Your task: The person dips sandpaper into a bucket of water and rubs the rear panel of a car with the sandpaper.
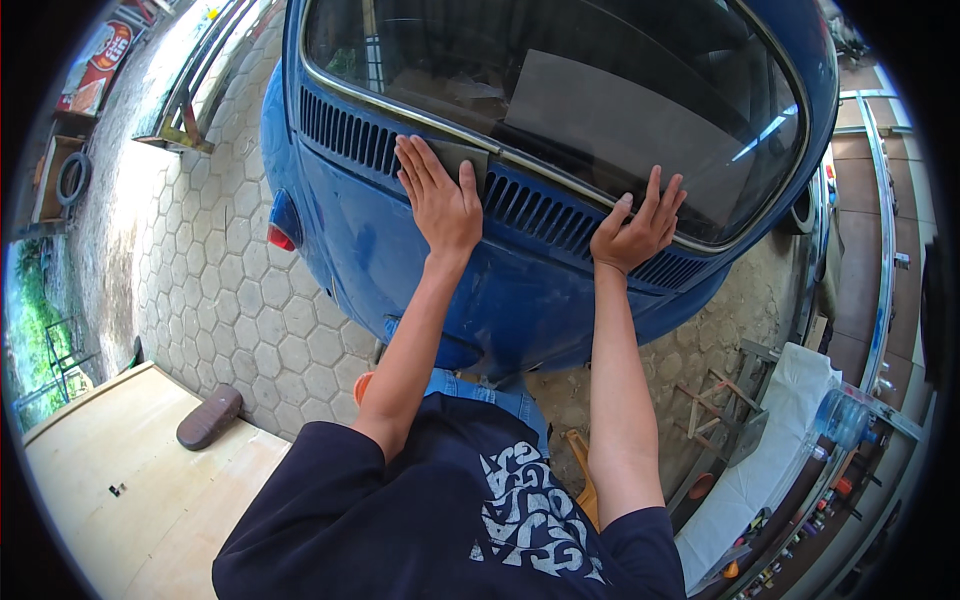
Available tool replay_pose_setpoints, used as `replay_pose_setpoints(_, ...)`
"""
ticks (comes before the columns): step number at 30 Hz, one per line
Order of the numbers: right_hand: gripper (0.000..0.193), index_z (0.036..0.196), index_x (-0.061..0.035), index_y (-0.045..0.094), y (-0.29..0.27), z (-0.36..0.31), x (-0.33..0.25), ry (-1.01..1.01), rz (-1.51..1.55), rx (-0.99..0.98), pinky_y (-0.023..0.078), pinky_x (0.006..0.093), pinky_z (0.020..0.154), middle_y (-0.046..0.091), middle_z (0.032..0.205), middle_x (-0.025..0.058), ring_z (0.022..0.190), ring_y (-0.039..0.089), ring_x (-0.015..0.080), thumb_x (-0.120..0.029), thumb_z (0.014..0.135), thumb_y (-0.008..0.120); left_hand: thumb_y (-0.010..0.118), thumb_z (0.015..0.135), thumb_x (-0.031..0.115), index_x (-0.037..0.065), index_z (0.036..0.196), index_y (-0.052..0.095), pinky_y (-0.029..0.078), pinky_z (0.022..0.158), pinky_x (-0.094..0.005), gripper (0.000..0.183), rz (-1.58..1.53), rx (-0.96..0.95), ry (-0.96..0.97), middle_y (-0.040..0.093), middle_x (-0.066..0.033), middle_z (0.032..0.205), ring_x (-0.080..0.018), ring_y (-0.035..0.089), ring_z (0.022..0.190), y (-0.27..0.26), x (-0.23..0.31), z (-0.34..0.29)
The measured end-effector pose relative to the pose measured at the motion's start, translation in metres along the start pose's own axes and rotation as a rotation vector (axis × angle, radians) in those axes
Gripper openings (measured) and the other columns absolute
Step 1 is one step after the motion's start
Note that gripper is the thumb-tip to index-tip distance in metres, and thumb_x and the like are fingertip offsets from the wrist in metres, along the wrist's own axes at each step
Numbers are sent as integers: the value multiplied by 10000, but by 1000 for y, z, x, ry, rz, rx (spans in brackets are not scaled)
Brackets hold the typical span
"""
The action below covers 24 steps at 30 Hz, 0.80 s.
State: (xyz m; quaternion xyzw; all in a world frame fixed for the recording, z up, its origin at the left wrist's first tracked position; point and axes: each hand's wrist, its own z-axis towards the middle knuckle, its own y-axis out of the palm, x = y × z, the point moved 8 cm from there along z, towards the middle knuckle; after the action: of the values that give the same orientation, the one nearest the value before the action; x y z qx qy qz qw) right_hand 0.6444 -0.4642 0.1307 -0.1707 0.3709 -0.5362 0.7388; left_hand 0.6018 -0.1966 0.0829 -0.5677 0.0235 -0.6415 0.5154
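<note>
A blue car (pixel 400 265) stands before me, its dark rear window (pixel 430 50) framed by a bright trim strip. Below the glass run black slotted vents (pixel 540 212). My left hand (pixel 440 205) lies flat over the vent area with its thumb apart. Partly under it is a thin dark grey sheet (pixel 464 153), whose kind I cannot tell. Fingers spread, my right hand (pixel 636 232) is at the window's lower edge above the right-hand vents. No object shows in that hand. What lies beneath both palms is hidden.
At the lower left a pale wooden board (pixel 120 480) bears a brown rounded block (pixel 210 417). Hexagonal paving (pixel 240 300) surrounds the car. On the right stand a white-covered bench (pixel 750 470), a clear blue bottle (pixel 843 418) and a small wooden frame (pixel 712 405).
</note>
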Motion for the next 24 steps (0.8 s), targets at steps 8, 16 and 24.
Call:
replay_pose_setpoints(8, 536, 1448, -182, 500, 1, -3, 3, -5, -26, -5, 237, 507, 1134, 382, 1558, 105, 1449, 327, 323, -302, 928, 450, 365, 1015, 392, 11, 1566, 65, -48, 1191, -533, 734, 106, -28, -10, 72, -184, 1638, -315, 31, 1523, -5, -26, 20)
replay_pose_setpoints(16, 528, 1439, -182, 509, 0, -3, 4, -15, -25, 11, 235, 486, 1139, 382, 1557, 105, 1441, 341, 322, -288, 926, 454, 386, 993, 387, -7, 1561, 59, -90, 1173, -561, 765, 247, -167, 13, 62, -187, 1639, -314, 46, 1522, -5, -39, -23)
replay_pose_setpoints(24, 537, 1443, -185, 505, 0, 5, 1, -17, -9, 32, 239, 487, 1137, 385, 1556, 105, 1441, 340, 328, -279, 916, 460, 410, 1002, 391, 1, 1562, 68, 1, 1200, -531, 763, 166, -96, 34, 81, -192, 1634, -315, 75, 1518, -10, -26, -8)
